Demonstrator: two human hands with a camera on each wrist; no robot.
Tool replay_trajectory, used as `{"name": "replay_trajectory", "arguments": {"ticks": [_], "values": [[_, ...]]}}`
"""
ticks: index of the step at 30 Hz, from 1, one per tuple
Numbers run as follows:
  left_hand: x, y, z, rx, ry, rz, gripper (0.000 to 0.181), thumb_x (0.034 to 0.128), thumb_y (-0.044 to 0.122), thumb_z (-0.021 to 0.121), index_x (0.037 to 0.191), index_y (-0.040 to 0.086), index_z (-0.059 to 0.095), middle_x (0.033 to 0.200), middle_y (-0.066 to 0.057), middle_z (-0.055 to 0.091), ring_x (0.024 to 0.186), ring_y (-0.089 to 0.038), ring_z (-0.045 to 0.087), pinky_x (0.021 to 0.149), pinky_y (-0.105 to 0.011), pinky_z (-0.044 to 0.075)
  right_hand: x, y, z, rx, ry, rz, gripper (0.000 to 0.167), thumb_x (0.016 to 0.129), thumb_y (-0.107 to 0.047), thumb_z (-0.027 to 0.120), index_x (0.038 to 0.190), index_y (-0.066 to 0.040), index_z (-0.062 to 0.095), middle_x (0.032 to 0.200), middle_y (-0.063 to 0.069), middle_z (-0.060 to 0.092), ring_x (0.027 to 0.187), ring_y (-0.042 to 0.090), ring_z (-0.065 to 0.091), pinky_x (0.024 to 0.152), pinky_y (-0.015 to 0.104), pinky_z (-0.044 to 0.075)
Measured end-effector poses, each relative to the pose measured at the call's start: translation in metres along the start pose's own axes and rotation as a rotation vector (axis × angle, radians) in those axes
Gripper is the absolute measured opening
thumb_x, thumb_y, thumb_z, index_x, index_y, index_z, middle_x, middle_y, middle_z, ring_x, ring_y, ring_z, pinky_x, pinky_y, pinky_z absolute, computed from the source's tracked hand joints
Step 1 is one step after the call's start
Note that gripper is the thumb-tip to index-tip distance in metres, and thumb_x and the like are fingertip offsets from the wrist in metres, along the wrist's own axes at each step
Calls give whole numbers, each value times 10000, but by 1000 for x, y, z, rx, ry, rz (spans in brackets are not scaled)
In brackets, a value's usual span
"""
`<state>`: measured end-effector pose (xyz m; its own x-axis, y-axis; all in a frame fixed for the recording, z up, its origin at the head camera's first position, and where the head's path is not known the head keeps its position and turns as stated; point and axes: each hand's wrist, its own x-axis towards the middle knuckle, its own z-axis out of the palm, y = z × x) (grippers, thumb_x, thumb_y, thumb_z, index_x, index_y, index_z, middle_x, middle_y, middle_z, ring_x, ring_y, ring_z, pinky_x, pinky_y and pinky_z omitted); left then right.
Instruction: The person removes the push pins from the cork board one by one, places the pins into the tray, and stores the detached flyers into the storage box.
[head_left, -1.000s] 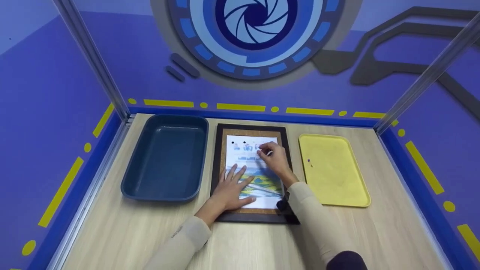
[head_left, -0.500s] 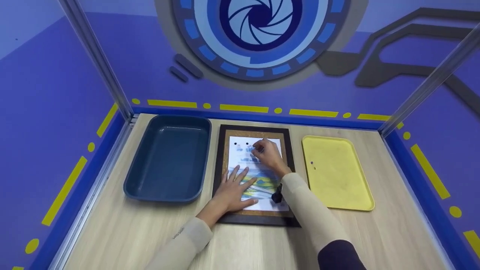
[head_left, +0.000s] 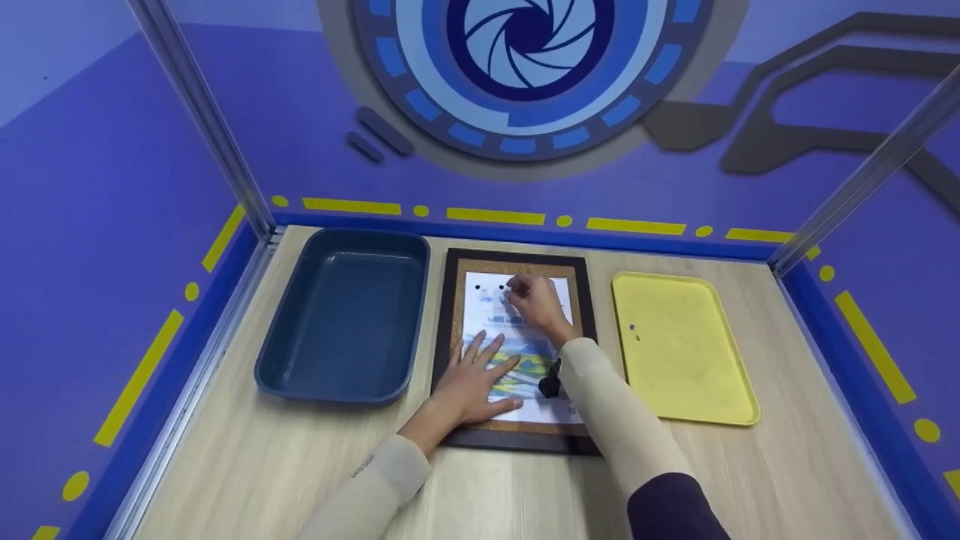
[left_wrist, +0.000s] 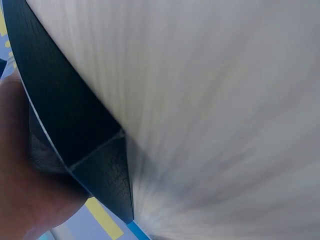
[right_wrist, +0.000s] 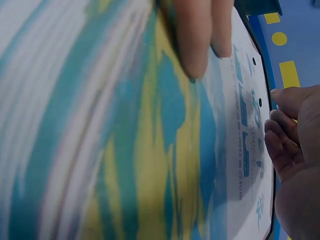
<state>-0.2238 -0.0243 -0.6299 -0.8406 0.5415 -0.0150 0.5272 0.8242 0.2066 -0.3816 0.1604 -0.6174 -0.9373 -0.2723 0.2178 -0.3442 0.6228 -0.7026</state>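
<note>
A printed sheet of paper (head_left: 532,330) with a coloured landscape lies on a cork board (head_left: 517,266) with a black frame (head_left: 517,442). My left hand (head_left: 472,390) rests on the sheet with fingers spread. Two small black dots sit near the sheet's top edge, the left dot (head_left: 478,287) and the right dot (head_left: 502,287). My right hand (head_left: 536,300) has its fingers curled, fingertips beside the right dot. Whether anything is between those fingertips is hidden. In the left wrist view, the black frame (left_wrist: 65,100) fills the space beside my hand (left_wrist: 30,190).
A deep dark blue tray (head_left: 262,367) stands left of the board. To its right lies a shallow yellow tray (head_left: 690,352) with a small purple item (head_left: 631,327) and a small dark item (head_left: 637,338). A blue wall (head_left: 450,180) rises behind the table.
My right hand has shifted left along the sheet's top, its fingertips now close beside the right dot. My left hand stays on the sheet. The head view has drifted slightly.
</note>
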Motion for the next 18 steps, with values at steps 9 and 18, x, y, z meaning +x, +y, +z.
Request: {"name": "replay_trajectory", "arguments": {"ticks": [9, 18], "values": [[0, 2, -2, 0, -8, 2, 821, 964, 800, 474, 1647, 349, 407, 1768, -70, 198, 1620, -392, 126, 1254, -672, 133, 8, 2, 1, -33, -27, 76, 145, 976, -75, 743, 1099, 0, 766, 985, 117, 732, 914, 259, 680, 847, 449, 563], [1, -2, -2, 13, 4, 4, 803, 965, 807, 459, 1641, 377, 408, 1771, -49, 194, 1623, -373, 128, 1256, -662, 140, 17, 3, 7, -56, -30, 97, 118, 976, -97, 740, 1058, -18, 770, 989, 118, 744, 928, 267, 695, 865, 451, 570]]}}
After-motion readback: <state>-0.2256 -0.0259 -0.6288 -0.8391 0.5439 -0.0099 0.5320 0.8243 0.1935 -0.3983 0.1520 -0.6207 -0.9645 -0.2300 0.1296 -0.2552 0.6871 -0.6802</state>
